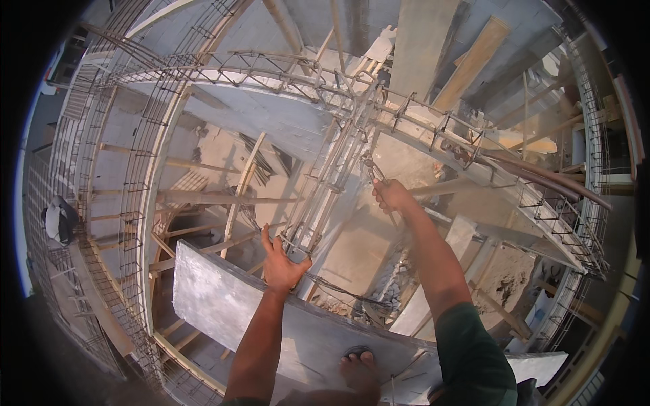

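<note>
My right hand (391, 197) is closed around the handles of metal pincers (370, 164), their jaws pointing away from me beside the rebar junction. My left hand (284, 265) has thumb and forefinger spread wide at the near end of a rebar cage (328, 179). An end stirrup of the cage lies between those fingers; whether they touch it I cannot tell. The cage runs away from me and meets a crossing rebar cage (284, 82). Thin dark wires (345, 292) stretch rightward just below my left hand.
My sandalled foot (359, 369) rests on a grey plank (217, 284). Below are timber props (196, 197), rubble and deep gaps between block walls (264, 125). Another rebar cage (535, 210) runs along the right, with pipes (548, 177) across it. A person (59, 220) is at far left.
</note>
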Motion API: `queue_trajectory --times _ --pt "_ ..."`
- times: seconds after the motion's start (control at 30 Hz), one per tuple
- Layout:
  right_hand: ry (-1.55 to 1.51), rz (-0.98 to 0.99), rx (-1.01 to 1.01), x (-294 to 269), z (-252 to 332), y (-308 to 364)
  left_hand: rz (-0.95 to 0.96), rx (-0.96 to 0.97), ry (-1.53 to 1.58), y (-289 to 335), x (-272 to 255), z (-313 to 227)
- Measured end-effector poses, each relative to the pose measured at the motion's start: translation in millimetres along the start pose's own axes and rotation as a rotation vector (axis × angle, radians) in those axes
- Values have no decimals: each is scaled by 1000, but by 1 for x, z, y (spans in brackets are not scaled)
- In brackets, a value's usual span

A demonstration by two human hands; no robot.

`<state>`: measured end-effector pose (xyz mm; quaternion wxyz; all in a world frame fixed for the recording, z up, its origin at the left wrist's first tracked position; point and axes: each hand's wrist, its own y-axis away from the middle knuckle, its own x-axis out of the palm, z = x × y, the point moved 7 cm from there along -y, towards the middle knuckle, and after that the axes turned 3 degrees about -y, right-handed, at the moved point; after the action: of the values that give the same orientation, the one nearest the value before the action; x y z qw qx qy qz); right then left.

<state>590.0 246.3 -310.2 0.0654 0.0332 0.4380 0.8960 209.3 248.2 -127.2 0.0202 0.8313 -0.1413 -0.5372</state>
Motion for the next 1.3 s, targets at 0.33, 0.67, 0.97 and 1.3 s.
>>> queue_trajectory --times 0.33,0.67,0.97,1.3 --pt "-260 35 -20 61 5 82 -28 19 13 3 -4 -2" --pt "-399 -92 31 46 39 67 -19 10 20 1 -4 -1" --pt "152 -79 -185 53 -37 97 86 -55 -74 2 -1 3" --pt "-158 -139 -69 16 25 57 -30 61 9 3 -2 3"
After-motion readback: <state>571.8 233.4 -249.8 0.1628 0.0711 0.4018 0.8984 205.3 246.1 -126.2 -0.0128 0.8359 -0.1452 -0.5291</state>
